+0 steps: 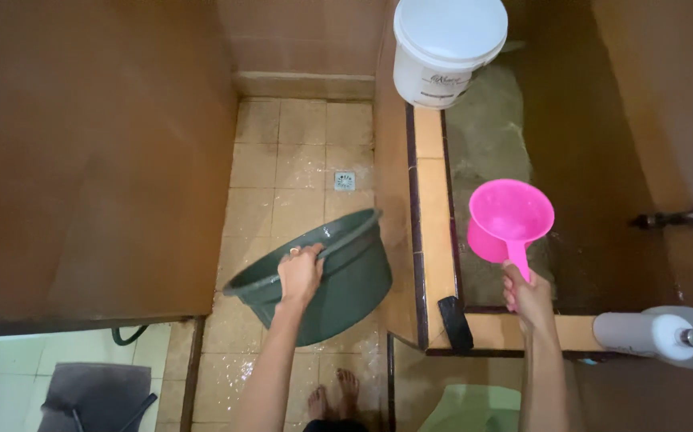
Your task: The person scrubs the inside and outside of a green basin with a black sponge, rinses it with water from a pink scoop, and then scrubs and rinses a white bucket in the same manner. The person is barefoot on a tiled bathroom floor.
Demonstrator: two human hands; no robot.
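Wet beige floor tiles [298,172] gleam beneath you. Your left hand [300,274] is clamped on the rim of the tilted dark green plastic basin [338,268]; keep that grip firm. Your right hand [529,294] is closed around the handle of the glossy pink dipper [510,218], held over the tiled water trough [434,240].

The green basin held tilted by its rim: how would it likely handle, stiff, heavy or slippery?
The green basin looks like moulded plastic, so probably stiff and fairly light: the left hand alone holds it tilted by the rim. Its inside glistens wet, so the grip may be slippery. The wet floor tiles suggest it could slide if set down.
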